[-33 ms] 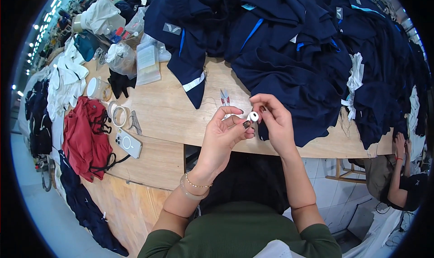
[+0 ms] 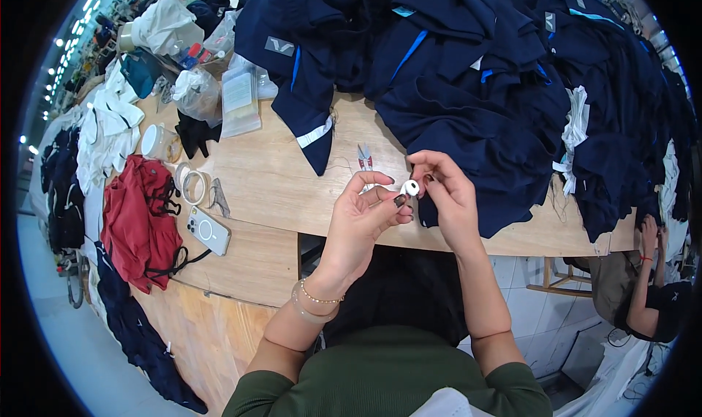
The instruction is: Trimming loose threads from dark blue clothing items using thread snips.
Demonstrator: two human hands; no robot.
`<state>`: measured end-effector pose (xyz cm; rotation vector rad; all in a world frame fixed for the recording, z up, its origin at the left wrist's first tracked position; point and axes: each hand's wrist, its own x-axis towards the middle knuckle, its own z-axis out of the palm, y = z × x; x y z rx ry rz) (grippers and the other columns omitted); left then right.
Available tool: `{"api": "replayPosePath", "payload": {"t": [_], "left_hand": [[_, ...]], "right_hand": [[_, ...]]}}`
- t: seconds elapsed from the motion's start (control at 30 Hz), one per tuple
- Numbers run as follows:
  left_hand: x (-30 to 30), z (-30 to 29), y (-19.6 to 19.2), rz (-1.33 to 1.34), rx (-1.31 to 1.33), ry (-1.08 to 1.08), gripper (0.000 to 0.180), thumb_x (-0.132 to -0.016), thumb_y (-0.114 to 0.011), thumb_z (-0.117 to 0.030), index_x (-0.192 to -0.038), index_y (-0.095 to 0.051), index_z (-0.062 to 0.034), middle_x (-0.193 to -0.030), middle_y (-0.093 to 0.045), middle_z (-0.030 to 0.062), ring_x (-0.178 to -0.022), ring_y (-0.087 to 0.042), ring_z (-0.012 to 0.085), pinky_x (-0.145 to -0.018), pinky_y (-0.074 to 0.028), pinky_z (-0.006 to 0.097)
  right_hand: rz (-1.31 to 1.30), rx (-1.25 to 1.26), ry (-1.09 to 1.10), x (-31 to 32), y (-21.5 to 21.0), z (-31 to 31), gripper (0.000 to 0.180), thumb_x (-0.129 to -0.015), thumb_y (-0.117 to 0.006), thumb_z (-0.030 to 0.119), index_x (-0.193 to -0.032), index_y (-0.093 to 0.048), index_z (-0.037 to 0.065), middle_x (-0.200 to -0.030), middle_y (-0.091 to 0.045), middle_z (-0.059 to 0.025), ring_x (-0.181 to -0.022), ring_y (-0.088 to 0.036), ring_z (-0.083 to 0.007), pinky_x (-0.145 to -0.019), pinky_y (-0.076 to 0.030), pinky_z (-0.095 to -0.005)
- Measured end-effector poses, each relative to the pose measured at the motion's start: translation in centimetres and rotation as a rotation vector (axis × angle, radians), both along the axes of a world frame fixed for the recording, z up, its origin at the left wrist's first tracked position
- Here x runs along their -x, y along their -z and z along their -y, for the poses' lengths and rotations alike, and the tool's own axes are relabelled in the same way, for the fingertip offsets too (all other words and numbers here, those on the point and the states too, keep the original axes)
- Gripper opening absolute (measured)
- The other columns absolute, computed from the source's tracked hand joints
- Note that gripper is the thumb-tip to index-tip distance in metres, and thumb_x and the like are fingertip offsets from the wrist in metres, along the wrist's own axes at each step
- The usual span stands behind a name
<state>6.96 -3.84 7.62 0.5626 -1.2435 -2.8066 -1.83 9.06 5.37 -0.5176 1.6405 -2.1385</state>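
Over the table's near edge, my left hand (image 2: 363,214) pinches a small white earbud (image 2: 411,188) with a dark spot on its head between thumb and fingertips. Close on its right, my right hand (image 2: 447,192) has its thumb and fingers curled together. Whether those fingertips touch the earbud or hold something tiny is hidden. Just beyond my left fingers, a pair of thread snips (image 2: 365,156) with red on the handles lies on the wooden table (image 2: 270,161).
Navy garments (image 2: 468,117) pile across the back and right. A red bag (image 2: 139,223), a phone (image 2: 208,231), tape rolls (image 2: 193,188) and a white tub (image 2: 158,143) sit at left. A wooden stool (image 2: 559,279) and another person's arm (image 2: 645,285) are at lower right.
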Motion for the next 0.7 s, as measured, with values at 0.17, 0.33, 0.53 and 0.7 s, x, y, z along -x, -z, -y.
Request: {"api": "replayPosePath", "payload": {"t": [0.17, 0.33, 0.53, 0.7], "left_hand": [[0.0, -0.4, 0.1, -0.028, 0.078, -0.029, 0.023, -0.087, -0.058, 0.0, -0.107, -0.047, -0.0046, -0.089, -0.062, 0.0067, -0.076, -0.063, 0.0116, -0.073, -0.052, 0.024], [0.0, -0.2, 0.1, -0.046, 0.124, -0.004, 0.022, -0.087, -0.057, 0.002, -0.106, -0.047, -0.0045, -0.089, -0.062, 0.0056, -0.074, -0.062, 0.0101, -0.071, -0.052, 0.023], [-0.1, -0.3, -0.3, -0.097, 0.171, -0.001, 0.024, -0.084, -0.056, 0.009, -0.105, -0.048, -0.0014, -0.091, -0.058, 0.0069, -0.076, -0.062, 0.012, -0.07, -0.052, 0.025], [0.0, -0.3, -0.5, -0.093, 0.223, 0.005, 0.025, -0.084, -0.056, 0.01, -0.104, -0.047, -0.0004, -0.091, -0.055, 0.0063, -0.077, -0.061, 0.0112, -0.07, -0.053, 0.025]], "right_hand": [[-0.487, -0.231, 0.046, -0.7, -1.2, -0.6, 0.022, -0.082, -0.06, -0.004, -0.104, -0.061, 0.0, -0.076, -0.053, -0.0018, -0.062, -0.046, -0.0081, -0.056, -0.039, -0.0208], [-0.5, -0.351, -0.019, -0.8, -2.6, -0.8, 0.014, -0.082, -0.062, -0.003, -0.095, -0.061, 0.001, -0.077, -0.054, -0.0051, -0.065, -0.051, -0.0128, -0.057, -0.041, -0.0233], [-0.712, -0.437, -0.091, -1.0, -3.7, -1.0, 0.027, -0.082, -0.055, -0.007, -0.107, -0.051, 0.001, -0.089, -0.053, -0.0135, -0.074, -0.055, -0.0292, -0.066, -0.046, -0.0333], [-0.85, -0.451, -0.08, -0.9, -3.7, -1.1, 0.029, -0.076, -0.056, -0.009, -0.104, -0.049, 0.0, -0.087, -0.051, -0.0142, -0.077, -0.055, -0.0318, -0.068, -0.046, -0.0371]]}}
